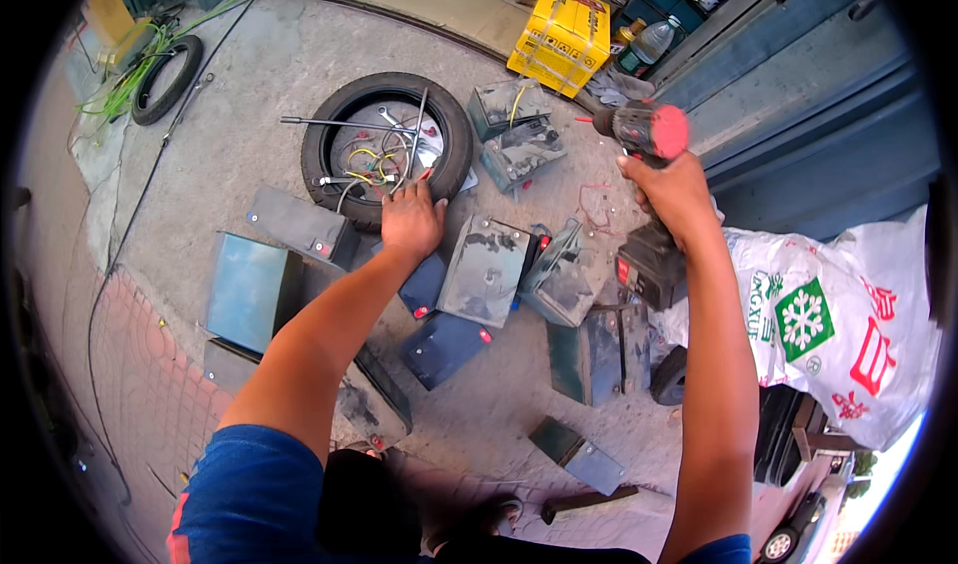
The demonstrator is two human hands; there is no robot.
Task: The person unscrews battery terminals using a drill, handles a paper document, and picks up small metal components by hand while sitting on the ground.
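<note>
In my right hand (671, 190) is a cordless drill (651, 130) with a red rear cap and a black battery base, its red-tipped bit pointing left. The drill is held above the ground, apart from the batteries. My left hand (412, 220) reaches over the near rim of a black tyre (454, 125), fingers apart and fingertips partly hidden. Just beyond them, inside the tyre, lie tangled wires (371, 165) in yellow, red and white, a spanner (391, 120) and a long metal rod (329, 123). Close to my left wrist stands a grey battery (485, 270).
Several used batteries lie around, including a blue-grey one (249, 289) left and a dark blue one (446, 349). A yellow box (562, 35) and plastic bottle (649, 45) stand at the back. A white sack (838, 314) is right, a smaller tyre (168, 80) far left.
</note>
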